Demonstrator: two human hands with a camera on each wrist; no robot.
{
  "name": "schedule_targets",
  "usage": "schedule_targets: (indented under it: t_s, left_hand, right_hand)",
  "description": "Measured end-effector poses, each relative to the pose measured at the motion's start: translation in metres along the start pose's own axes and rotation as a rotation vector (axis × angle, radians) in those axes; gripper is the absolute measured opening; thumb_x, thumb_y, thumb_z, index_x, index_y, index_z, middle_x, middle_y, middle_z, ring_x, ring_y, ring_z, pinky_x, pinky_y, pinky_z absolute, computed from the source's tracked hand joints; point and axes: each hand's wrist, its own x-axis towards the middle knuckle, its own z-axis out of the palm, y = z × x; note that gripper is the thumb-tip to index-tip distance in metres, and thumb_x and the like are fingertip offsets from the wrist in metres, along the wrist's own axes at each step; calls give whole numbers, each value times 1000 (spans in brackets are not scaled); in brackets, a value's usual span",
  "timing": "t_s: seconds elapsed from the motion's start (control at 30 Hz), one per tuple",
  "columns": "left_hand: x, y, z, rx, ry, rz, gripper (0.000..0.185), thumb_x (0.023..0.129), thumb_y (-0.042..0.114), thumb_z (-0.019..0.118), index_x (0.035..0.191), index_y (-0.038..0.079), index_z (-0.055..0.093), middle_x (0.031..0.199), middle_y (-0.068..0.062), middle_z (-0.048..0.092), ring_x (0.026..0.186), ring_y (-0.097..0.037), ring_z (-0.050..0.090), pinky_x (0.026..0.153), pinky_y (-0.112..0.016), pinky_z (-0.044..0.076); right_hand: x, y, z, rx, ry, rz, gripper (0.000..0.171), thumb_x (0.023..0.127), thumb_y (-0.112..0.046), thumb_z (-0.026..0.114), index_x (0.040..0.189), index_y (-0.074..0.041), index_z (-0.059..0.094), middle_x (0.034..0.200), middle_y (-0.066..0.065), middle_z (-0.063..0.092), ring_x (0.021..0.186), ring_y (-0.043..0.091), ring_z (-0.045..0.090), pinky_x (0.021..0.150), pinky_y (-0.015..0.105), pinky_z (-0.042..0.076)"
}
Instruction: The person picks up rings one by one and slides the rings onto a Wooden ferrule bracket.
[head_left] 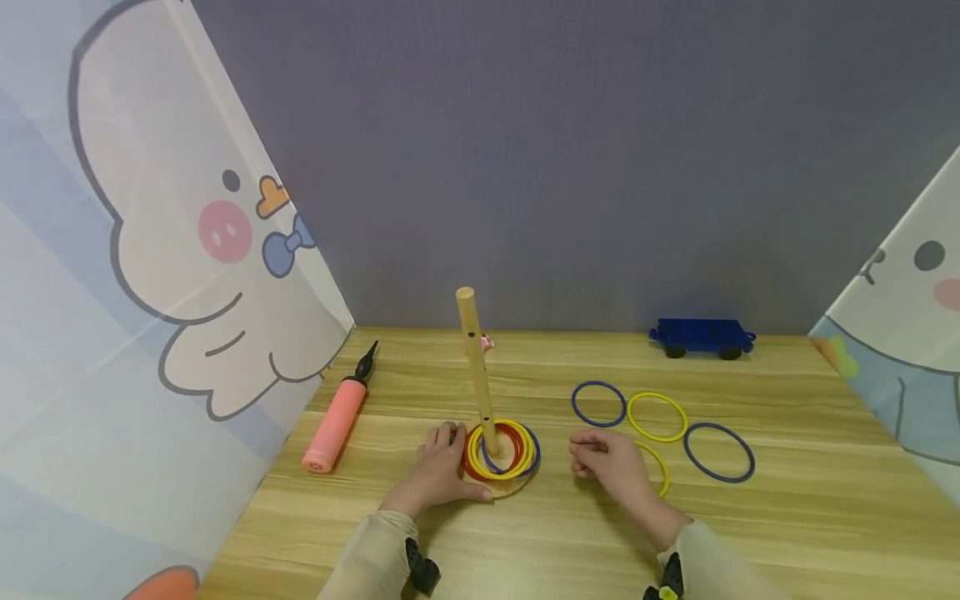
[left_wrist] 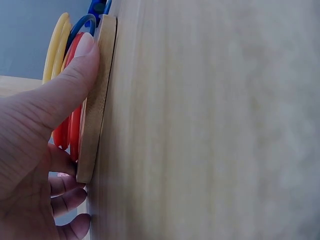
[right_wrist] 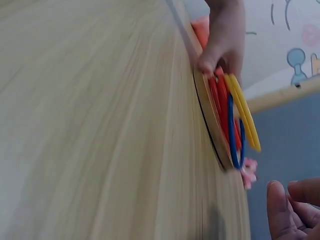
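Note:
A wooden peg [head_left: 474,367] stands upright on a round wooden base [head_left: 504,492] near the table's middle. Several yellow, red and blue rings [head_left: 501,450] lie stacked round it. My left hand [head_left: 438,467] grips the base's left rim, its thumb [left_wrist: 67,82] pressing the edge of the base [left_wrist: 97,100] beside the red rings [left_wrist: 75,130]. My right hand [head_left: 609,461] rests on the table to the right of the base, fingers loosely curled and holding nothing, lying partly over a yellow ring [head_left: 662,468]. The right wrist view shows its fingertips [right_wrist: 292,207] near the stacked rings [right_wrist: 245,110].
Three loose rings lie right of the peg: a blue ring [head_left: 598,403], a yellow ring [head_left: 657,416] and another blue ring [head_left: 718,452]. A pink hand pump [head_left: 337,417] lies at the left, a blue toy wagon [head_left: 702,337] by the back wall. Cartoon panels [head_left: 150,250] flank the table.

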Motion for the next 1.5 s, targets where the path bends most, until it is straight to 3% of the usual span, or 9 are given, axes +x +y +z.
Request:
schedule_targets:
  t_s: [0.37,0.7,0.93,1.27,1.5]
  left_hand:
    - [-1,1,-1,-19,-3,-1,120,65,66,79,148,-8,32,143,-23,33,132,-41,26,104,-57,29]
    - [-3,4,-4,-22,-2,-2,120,65,63,81,147,-10,32,143,-24,33,132,-42,26,104,-59,28]
    - [-4,5,-4,-11,-6,-4,120,65,64,80,147,-9,33,143,-24,33,132,-42,26,104,-58,28]
    - [-3,5,-4,-15,-14,-6,120,65,64,80,148,-9,32,144,-24,32,132,-41,26,105,-58,28]
    - [-3,6,-5,-4,-12,-3,119,66,64,80,147,-9,33,142,-24,33,131,-41,27,104,-57,29]
  right_hand:
    - [-16,8,-67,-206,68,23,18,88,0,67,101,13,67,81,16,68,62,21,66,55,29,54]
    - [-25,20,-108,-500,118,17,23,86,-10,71,100,8,68,79,7,70,59,17,66,53,27,52]
    - [-23,24,-120,-691,71,33,21,81,-14,76,92,1,66,75,0,67,62,12,60,59,28,47]
    - [-19,25,-118,-627,11,114,13,79,0,68,91,5,65,74,3,64,61,15,63,54,30,53]
    - [-19,20,-114,-771,4,58,12,75,-4,70,86,-1,68,73,0,63,64,14,58,58,31,48]
